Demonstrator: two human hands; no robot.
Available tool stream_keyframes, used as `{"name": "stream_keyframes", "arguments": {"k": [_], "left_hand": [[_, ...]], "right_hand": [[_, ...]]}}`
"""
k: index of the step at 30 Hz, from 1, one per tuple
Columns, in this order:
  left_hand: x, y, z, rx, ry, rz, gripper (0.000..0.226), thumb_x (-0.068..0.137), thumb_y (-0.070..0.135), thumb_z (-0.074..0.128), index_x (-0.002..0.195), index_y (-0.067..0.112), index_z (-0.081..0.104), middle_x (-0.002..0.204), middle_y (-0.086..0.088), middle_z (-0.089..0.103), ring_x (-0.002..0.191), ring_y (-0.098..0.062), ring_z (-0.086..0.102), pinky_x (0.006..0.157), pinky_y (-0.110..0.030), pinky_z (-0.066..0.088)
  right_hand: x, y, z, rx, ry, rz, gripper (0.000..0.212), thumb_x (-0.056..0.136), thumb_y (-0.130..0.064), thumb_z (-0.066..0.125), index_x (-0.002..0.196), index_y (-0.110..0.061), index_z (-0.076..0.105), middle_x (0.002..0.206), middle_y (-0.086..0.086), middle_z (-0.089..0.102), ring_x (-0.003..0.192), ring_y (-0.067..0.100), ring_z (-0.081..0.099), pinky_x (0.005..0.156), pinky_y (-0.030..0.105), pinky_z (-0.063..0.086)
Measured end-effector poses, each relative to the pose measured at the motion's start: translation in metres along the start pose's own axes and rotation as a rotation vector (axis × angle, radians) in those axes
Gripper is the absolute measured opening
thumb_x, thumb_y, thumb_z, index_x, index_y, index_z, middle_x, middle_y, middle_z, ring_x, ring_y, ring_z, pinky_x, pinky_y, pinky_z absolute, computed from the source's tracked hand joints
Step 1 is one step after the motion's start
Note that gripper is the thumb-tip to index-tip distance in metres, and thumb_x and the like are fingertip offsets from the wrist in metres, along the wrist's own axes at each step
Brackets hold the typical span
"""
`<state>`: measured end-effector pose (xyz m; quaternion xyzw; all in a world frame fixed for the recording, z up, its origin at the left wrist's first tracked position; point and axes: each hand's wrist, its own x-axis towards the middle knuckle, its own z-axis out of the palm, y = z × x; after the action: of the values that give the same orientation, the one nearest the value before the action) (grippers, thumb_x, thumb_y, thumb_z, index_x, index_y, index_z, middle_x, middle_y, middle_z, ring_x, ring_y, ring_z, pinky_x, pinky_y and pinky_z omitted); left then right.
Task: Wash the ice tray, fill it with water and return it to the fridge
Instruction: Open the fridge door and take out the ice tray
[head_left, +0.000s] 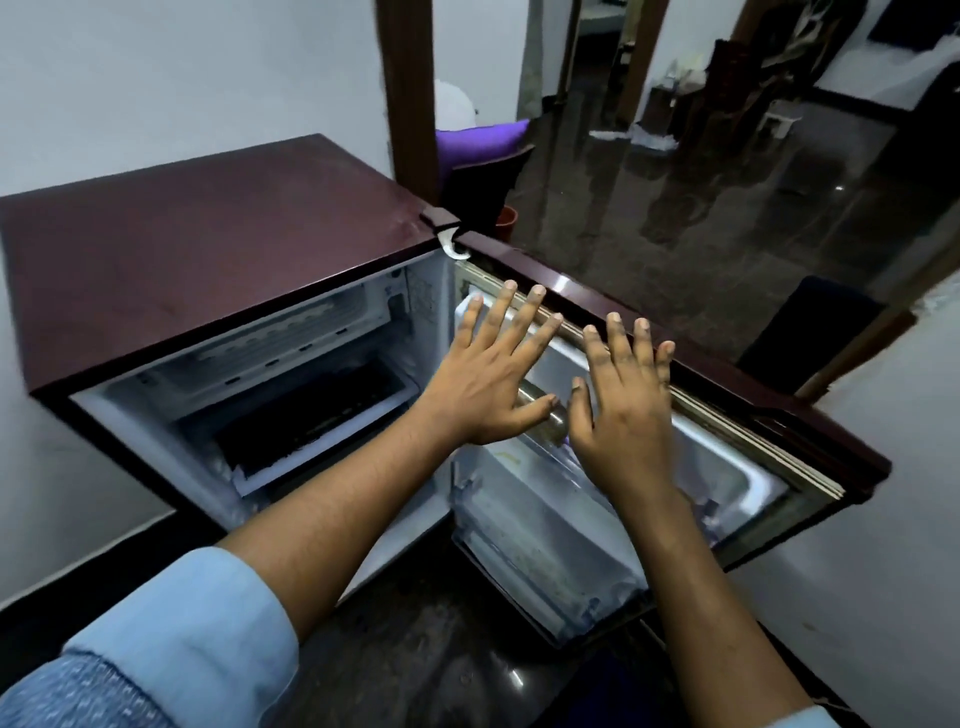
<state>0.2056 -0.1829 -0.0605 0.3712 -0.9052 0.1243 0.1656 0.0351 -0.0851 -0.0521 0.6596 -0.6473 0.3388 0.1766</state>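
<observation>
A small maroon fridge (208, 249) stands against the wall with its door (727, 415) swung open to the right. Inside at the top left is the freezer compartment (311, 410), dark and frosted; whether the ice tray lies in it I cannot tell. My left hand (488, 379) and my right hand (623, 405) are both held out flat with fingers spread, side by side in front of the door's inner shelves, holding nothing.
White door shelves (545, 561) hang on the inside of the open door. Behind the fridge are a brown door frame (410, 104), a purple cushion (478, 140) on a dark chair, and a glossy dark floor (727, 182) leading to another room.
</observation>
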Motion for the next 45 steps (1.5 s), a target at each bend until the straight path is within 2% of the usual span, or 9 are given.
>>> {"name": "stream_keyframes", "arguments": {"k": [6, 10, 16, 24, 30, 35, 40, 42, 45], "left_hand": [[-0.057, -0.04, -0.008, 0.075, -0.083, -0.229, 0.094, 0.098, 0.08, 0.028, 0.171, 0.025, 0.008, 0.179, -0.008, -0.008, 0.163, -0.034, -0.016, 0.127, -0.068, -0.006], [-0.097, -0.059, -0.018, 0.087, -0.122, -0.421, 0.092, 0.098, 0.08, 0.026, 0.171, 0.028, 0.006, 0.179, -0.005, -0.01, 0.163, -0.032, -0.02, 0.124, -0.071, -0.01], [-0.148, -0.075, -0.027, 0.057, -0.142, -0.649, 0.087, 0.1, 0.078, 0.027, 0.17, 0.031, 0.004, 0.178, -0.004, -0.011, 0.163, -0.031, -0.021, 0.124, -0.065, -0.021], [-0.187, -0.11, -0.001, -0.026, -0.156, -0.782, 0.085, 0.101, 0.077, 0.023, 0.17, 0.029, 0.009, 0.179, -0.003, -0.007, 0.163, -0.026, -0.02, 0.128, -0.059, -0.017], [-0.197, -0.164, 0.043, -0.07, -0.135, -0.858, 0.083, 0.102, 0.072, 0.025, 0.168, 0.022, 0.021, 0.178, -0.008, 0.005, 0.164, -0.033, -0.005, 0.129, -0.059, -0.008], [-0.194, -0.216, 0.071, -0.123, -0.089, -0.873, 0.082, 0.104, 0.066, 0.034, 0.169, 0.019, 0.018, 0.178, -0.012, 0.004, 0.164, -0.036, -0.002, 0.132, -0.059, 0.0], [-0.186, -0.248, 0.089, -0.291, 0.142, -0.955, 0.07, 0.11, 0.04, 0.05, 0.167, 0.009, 0.024, 0.173, -0.017, 0.023, 0.161, -0.034, 0.017, 0.132, -0.044, 0.018], [-0.184, -0.257, 0.099, -0.33, 0.225, -0.99, 0.069, 0.11, 0.041, 0.048, 0.168, 0.012, 0.022, 0.173, -0.014, 0.024, 0.16, -0.03, 0.02, 0.129, -0.034, 0.017], [-0.183, -0.27, 0.114, -0.325, 0.214, -1.014, 0.075, 0.109, 0.051, 0.045, 0.17, 0.019, 0.013, 0.177, -0.009, 0.016, 0.163, -0.028, 0.012, 0.131, -0.038, 0.014]], "right_hand": [[0.018, -0.036, 0.027, 0.138, -0.065, -0.15, 0.056, 0.098, -0.016, 0.056, 0.152, -0.005, 0.049, 0.163, 0.019, 0.039, 0.158, 0.036, 0.024, 0.131, 0.051, 0.008], [0.029, -0.07, 0.049, 0.274, -0.117, -0.267, 0.058, 0.097, -0.013, 0.055, 0.153, -0.003, 0.048, 0.163, 0.019, 0.039, 0.156, 0.037, 0.027, 0.13, 0.055, 0.011], [0.042, -0.124, 0.071, 0.442, -0.187, -0.342, 0.051, 0.097, -0.015, 0.055, 0.147, -0.003, 0.055, 0.159, 0.02, 0.045, 0.154, 0.038, 0.031, 0.128, 0.058, 0.016], [0.041, -0.167, 0.123, 0.552, -0.286, -0.318, 0.041, 0.099, -0.014, 0.056, 0.137, 0.0, 0.063, 0.152, 0.018, 0.055, 0.151, 0.037, 0.039, 0.127, 0.056, 0.023], [0.041, -0.187, 0.192, 0.55, -0.44, -0.318, 0.04, 0.102, -0.012, 0.057, 0.139, 0.0, 0.06, 0.151, 0.016, 0.056, 0.151, 0.036, 0.039, 0.129, 0.05, 0.022], [0.054, -0.202, 0.252, 0.576, -0.453, -0.314, 0.039, 0.1, -0.008, 0.058, 0.139, 0.001, 0.06, 0.145, 0.017, 0.06, 0.142, 0.036, 0.048, 0.12, 0.048, 0.038], [0.081, -0.212, 0.307, 0.652, -0.474, -0.211, 0.047, 0.101, -0.012, 0.056, 0.147, -0.004, 0.054, 0.149, 0.015, 0.056, 0.139, 0.03, 0.05, 0.114, 0.035, 0.042], [0.088, -0.213, 0.33, 0.722, -0.492, -0.148, 0.049, 0.104, -0.018, 0.055, 0.152, -0.008, 0.051, 0.156, 0.012, 0.052, 0.145, 0.027, 0.045, 0.12, 0.034, 0.038], [0.096, -0.214, 0.362, 0.76, -0.462, -0.127, 0.05, 0.107, -0.023, 0.053, 0.155, -0.01, 0.047, 0.159, 0.008, 0.048, 0.148, 0.024, 0.042, 0.123, 0.032, 0.033]]}}
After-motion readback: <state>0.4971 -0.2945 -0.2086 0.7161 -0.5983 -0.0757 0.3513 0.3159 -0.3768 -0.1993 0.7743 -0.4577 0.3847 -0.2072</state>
